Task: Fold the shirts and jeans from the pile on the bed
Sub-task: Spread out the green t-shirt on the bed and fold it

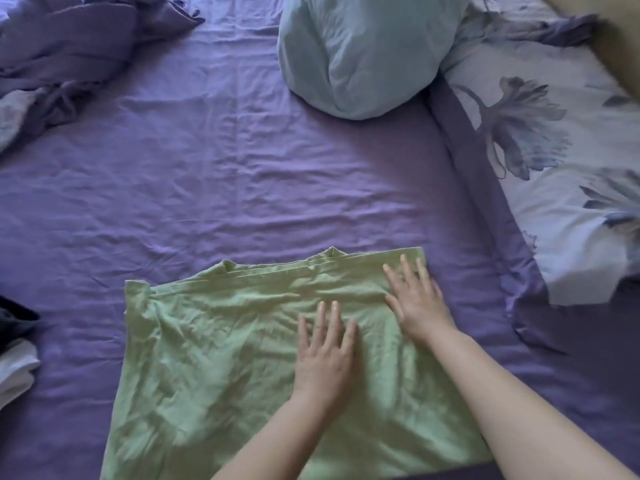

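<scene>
1. Head view, looking down: my left hand lies flat on the light green shirt, a little right of the garment's middle, fingers straight and slightly spread, palm down on the cloth.
2. My right hand rests palm down near the shirt's upper right corner, fingers straight and fanned toward the top hem (they are a bit blurred, so I cannot tell how hard they press).
3. That green shirt is spread across the lower centre of the frame on the purple bedsheet. Its top edge shows a folded-over band with two small peaks of cloth, and the surface is creased.
4. Both my forearms come in from the bottom right, the right one crossing the shirt's right edge.
5. At the lower left edge of the frame sit more clothes, a dark piece above a white one, well apart from the shirt (I cannot tell what garments they are).
6. In the upper left a purple blanket lies rumpled.
7. At top centre a pale blue pillow stands bunched, and beside it, along the right edge, lies a floral pillow in white with blue-grey flowers.
</scene>
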`<state>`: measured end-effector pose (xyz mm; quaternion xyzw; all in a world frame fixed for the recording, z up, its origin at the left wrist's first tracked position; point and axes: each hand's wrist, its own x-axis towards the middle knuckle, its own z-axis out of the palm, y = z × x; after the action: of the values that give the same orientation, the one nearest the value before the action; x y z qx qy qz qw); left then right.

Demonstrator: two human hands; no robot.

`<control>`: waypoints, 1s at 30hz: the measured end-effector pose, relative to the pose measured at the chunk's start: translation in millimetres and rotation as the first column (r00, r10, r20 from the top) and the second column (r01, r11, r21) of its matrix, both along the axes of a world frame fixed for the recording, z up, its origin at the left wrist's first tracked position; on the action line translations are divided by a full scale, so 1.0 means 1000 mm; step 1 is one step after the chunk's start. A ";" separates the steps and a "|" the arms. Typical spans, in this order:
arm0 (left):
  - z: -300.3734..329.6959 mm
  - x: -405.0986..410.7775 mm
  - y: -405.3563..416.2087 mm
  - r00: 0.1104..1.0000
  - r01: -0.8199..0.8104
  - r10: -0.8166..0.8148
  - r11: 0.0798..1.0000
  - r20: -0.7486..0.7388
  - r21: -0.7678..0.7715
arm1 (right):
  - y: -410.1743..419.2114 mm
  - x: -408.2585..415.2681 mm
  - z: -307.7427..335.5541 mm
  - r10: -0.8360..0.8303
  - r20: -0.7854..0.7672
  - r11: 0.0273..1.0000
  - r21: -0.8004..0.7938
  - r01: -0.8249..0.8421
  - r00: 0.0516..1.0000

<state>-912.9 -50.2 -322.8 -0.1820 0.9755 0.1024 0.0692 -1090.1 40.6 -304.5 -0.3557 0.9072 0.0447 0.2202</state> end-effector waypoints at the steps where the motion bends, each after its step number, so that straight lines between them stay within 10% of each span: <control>1: 0.006 -0.001 0.019 0.995 0.097 -0.097 0.994 -0.008 0.041 | 0.002 -0.004 0.005 -0.037 0.019 0.999 -0.023 0.037 0.999; 15: 0.034 -0.036 0.117 0.690 0.723 -0.723 0.687 -0.030 0.072 | 0.020 -0.003 0.015 -0.423 0.218 0.839 -0.272 0.471 0.879; 30: 0.097 0.036 0.031 0.769 0.636 -0.636 0.771 0.058 0.015 | -0.024 0.047 0.073 -0.283 0.314 0.854 -0.347 0.387 0.906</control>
<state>-876.5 -18.8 -225.9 0.1555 0.9773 0.0650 0.1282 -1043.0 16.8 -231.2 -0.2310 0.9095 -0.2273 0.2602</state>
